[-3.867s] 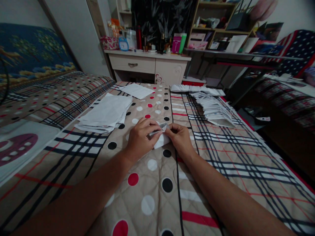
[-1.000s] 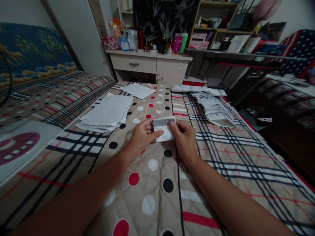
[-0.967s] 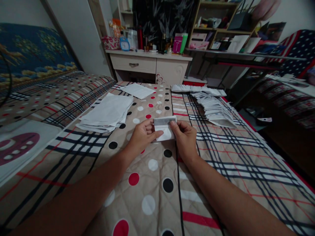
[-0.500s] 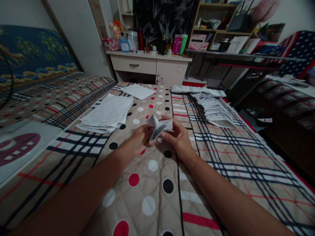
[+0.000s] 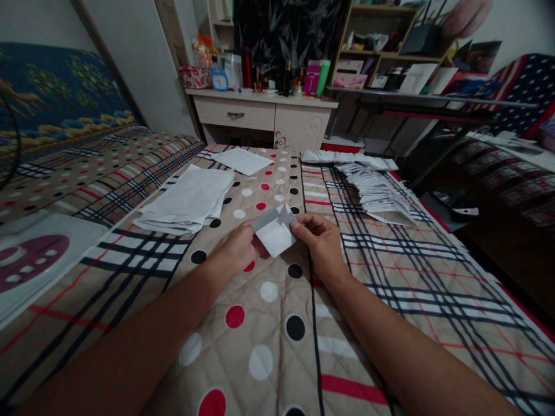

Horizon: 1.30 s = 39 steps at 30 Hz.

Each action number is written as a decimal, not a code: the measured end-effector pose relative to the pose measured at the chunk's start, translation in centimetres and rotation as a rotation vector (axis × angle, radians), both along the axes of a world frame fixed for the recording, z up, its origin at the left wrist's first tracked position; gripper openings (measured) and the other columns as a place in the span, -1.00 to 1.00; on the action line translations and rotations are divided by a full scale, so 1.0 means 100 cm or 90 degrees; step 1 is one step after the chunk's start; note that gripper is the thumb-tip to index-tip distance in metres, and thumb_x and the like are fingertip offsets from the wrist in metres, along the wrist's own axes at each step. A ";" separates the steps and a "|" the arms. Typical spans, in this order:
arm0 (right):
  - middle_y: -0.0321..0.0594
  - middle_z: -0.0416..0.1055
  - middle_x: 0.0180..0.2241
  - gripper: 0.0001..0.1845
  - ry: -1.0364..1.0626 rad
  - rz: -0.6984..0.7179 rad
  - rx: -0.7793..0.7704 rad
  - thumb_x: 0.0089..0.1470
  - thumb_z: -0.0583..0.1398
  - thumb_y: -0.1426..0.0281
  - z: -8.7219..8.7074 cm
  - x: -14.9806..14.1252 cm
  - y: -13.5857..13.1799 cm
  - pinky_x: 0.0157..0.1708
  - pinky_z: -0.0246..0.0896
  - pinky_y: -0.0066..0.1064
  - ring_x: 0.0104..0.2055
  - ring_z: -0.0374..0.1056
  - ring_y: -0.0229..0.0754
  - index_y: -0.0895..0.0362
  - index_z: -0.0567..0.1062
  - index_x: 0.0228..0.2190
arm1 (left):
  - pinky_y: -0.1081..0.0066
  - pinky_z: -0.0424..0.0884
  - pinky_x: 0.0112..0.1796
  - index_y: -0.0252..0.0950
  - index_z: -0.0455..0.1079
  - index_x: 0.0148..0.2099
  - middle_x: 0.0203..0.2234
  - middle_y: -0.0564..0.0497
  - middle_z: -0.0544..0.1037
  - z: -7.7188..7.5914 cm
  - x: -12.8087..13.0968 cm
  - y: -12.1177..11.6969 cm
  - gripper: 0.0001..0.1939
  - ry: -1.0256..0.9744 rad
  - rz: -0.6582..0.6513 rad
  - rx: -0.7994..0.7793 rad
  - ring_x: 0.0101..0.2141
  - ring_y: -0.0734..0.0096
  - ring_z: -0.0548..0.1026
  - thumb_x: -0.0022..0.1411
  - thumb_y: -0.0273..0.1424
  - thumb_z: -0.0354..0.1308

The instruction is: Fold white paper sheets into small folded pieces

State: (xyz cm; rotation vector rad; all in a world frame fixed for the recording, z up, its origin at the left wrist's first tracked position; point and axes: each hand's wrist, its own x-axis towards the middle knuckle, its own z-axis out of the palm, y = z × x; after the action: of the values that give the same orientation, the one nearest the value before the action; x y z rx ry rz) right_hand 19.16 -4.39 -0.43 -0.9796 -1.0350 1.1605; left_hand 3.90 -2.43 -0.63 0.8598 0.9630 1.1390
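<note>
A small piece of folded white paper [image 5: 274, 236] is held above the patterned bedspread [image 5: 277, 346], with a peak standing up along its top edge. My left hand [image 5: 241, 247] grips its left side, most of the fingers hidden behind the paper. On the right edge, my right hand [image 5: 319, 238] pinches the paper between thumb and curled fingers. Left of my hands lies a stack of flat white paper sheets [image 5: 191, 195]. Behind that stack are a few more sheets [image 5: 243, 160]. To the right, a fanned row of folded papers [image 5: 376, 193] rests on the bedspread.
Another long row of folded papers [image 5: 347, 158] lies at the far right edge of the bed. A white bag with a purple print [image 5: 87, 231] sits at the left. Beyond the bed stand a white dresser [image 5: 234, 115] with bottles on it and a desk [image 5: 433, 98].
The paper's raised, spread flaps now lie flatter, and a broad white face points toward me. My right hand has shifted slightly to its right edge; my left hand stays on the left side.
</note>
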 end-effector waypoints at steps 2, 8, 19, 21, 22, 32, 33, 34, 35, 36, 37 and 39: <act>-0.31 0.47 -0.48 -0.83 -0.016 -0.035 0.001 -0.19 0.38 0.35 -0.001 0.001 0.002 -0.42 0.21 -0.43 -0.46 0.32 -0.27 0.13 0.55 -0.48 | 0.26 0.51 -0.29 -0.32 0.48 -0.24 -0.32 -0.14 0.62 0.003 -0.003 0.001 -0.73 -0.076 0.011 -0.045 -0.31 0.22 0.57 0.16 -0.21 0.17; -0.34 0.39 -0.55 -0.83 -0.076 -0.030 -0.024 -0.17 0.35 0.34 -0.003 0.002 0.004 -0.47 0.10 -0.45 -0.51 0.23 -0.31 0.16 0.49 -0.54 | 0.44 0.44 -0.31 -0.33 0.49 -0.13 -0.32 -0.04 0.61 -0.003 -0.007 0.001 -0.63 0.007 0.012 0.077 -0.37 0.43 0.53 -0.02 -0.34 0.39; -0.34 0.34 -0.59 -0.78 -0.118 -0.043 -0.036 -0.14 0.31 0.28 -0.006 0.001 0.006 -0.54 0.03 -0.46 -0.55 0.17 -0.32 0.16 0.44 -0.56 | 0.40 0.45 -0.19 -0.30 0.41 0.02 -0.13 -0.09 0.55 -0.005 0.001 -0.008 -0.50 0.287 -0.035 0.321 -0.19 0.33 0.54 -0.03 -0.52 0.33; -0.36 0.32 -0.60 -0.78 -0.121 -0.049 -0.040 -0.14 0.31 0.28 -0.005 0.001 0.005 -0.54 0.02 -0.46 -0.55 0.15 -0.32 0.15 0.43 -0.57 | 0.40 0.46 -0.18 -0.28 0.44 -0.04 -0.13 -0.08 0.54 -0.009 0.001 -0.008 -0.61 0.336 0.014 0.358 -0.19 0.34 0.53 0.02 -0.52 0.28; -0.36 0.31 -0.60 -0.78 -0.122 -0.050 -0.040 -0.15 0.31 0.29 -0.005 0.001 0.005 -0.54 0.01 -0.46 -0.55 0.14 -0.32 0.15 0.43 -0.57 | 0.40 0.46 -0.18 -0.28 0.47 -0.08 -0.14 -0.08 0.55 -0.010 0.001 -0.008 -0.66 0.360 0.036 0.378 -0.19 0.33 0.53 0.04 -0.51 0.27; -0.37 0.23 -0.64 -0.65 -0.190 -0.020 -0.028 -0.12 0.32 0.15 -0.005 0.001 0.005 -0.59 -0.08 -0.47 -0.57 0.06 -0.34 0.14 0.39 -0.61 | 0.37 0.43 -0.20 -0.24 0.56 -0.25 -0.33 -0.03 0.60 -0.004 0.001 -0.011 -0.89 0.429 0.132 0.448 -0.30 0.33 0.52 0.12 -0.41 0.26; -0.38 0.22 -0.64 -0.66 -0.198 -0.022 -0.028 -0.13 0.32 0.16 -0.006 0.001 0.006 -0.60 -0.09 -0.47 -0.58 0.06 -0.34 0.14 0.38 -0.62 | 0.37 0.43 -0.19 -0.24 0.56 -0.26 -0.34 -0.03 0.60 -0.005 0.001 -0.010 -0.90 0.432 0.139 0.451 -0.31 0.33 0.52 0.13 -0.41 0.26; -0.38 0.22 -0.65 -0.66 -0.204 -0.023 -0.028 -0.14 0.33 0.17 -0.007 0.000 0.006 -0.60 -0.10 -0.47 -0.59 0.05 -0.35 0.14 0.38 -0.62 | 0.37 0.43 -0.19 -0.25 0.56 -0.27 -0.34 -0.03 0.60 -0.006 0.001 -0.010 -0.91 0.437 0.147 0.455 -0.31 0.34 0.52 0.14 -0.41 0.25; -0.39 0.21 -0.65 -0.66 -0.209 -0.023 -0.028 -0.15 0.33 0.18 -0.008 0.000 0.006 -0.61 -0.11 -0.47 -0.59 0.04 -0.35 0.13 0.37 -0.63 | 0.37 0.42 -0.19 -0.25 0.56 -0.27 -0.34 -0.03 0.60 -0.006 0.000 -0.009 -0.91 0.442 0.155 0.462 -0.31 0.34 0.52 0.15 -0.42 0.24; -0.39 0.21 -0.66 -0.66 -0.212 -0.021 -0.028 -0.16 0.34 0.18 -0.008 0.000 0.007 -0.61 -0.11 -0.47 -0.60 0.04 -0.36 0.13 0.36 -0.63 | 0.37 0.42 -0.19 -0.25 0.56 -0.28 -0.34 -0.04 0.60 -0.006 0.000 -0.008 -0.92 0.447 0.159 0.469 -0.30 0.34 0.52 0.16 -0.42 0.23; -0.39 0.21 -0.66 -0.66 -0.215 -0.019 -0.028 -0.16 0.34 0.19 -0.009 0.000 0.007 -0.61 -0.12 -0.47 -0.60 0.04 -0.36 0.13 0.36 -0.64 | 0.37 0.43 -0.19 -0.26 0.55 -0.29 -0.33 -0.04 0.60 -0.006 0.000 -0.008 -0.92 0.448 0.162 0.476 -0.29 0.34 0.52 0.16 -0.43 0.23; -0.39 0.21 -0.66 -0.66 -0.218 -0.014 -0.032 -0.17 0.34 0.20 -0.009 0.000 0.007 -0.62 -0.11 -0.48 -0.60 0.05 -0.36 0.13 0.36 -0.63 | 0.37 0.43 -0.16 -0.26 0.55 -0.30 -0.32 -0.05 0.60 -0.005 0.000 -0.008 -0.92 0.428 0.170 0.487 -0.25 0.34 0.53 0.17 -0.44 0.22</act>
State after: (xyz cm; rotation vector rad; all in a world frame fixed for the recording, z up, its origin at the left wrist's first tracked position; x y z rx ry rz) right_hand 19.12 -3.65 -1.33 -1.2549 -1.2661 1.0256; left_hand 3.86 -3.19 -1.17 1.8544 1.2172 1.5168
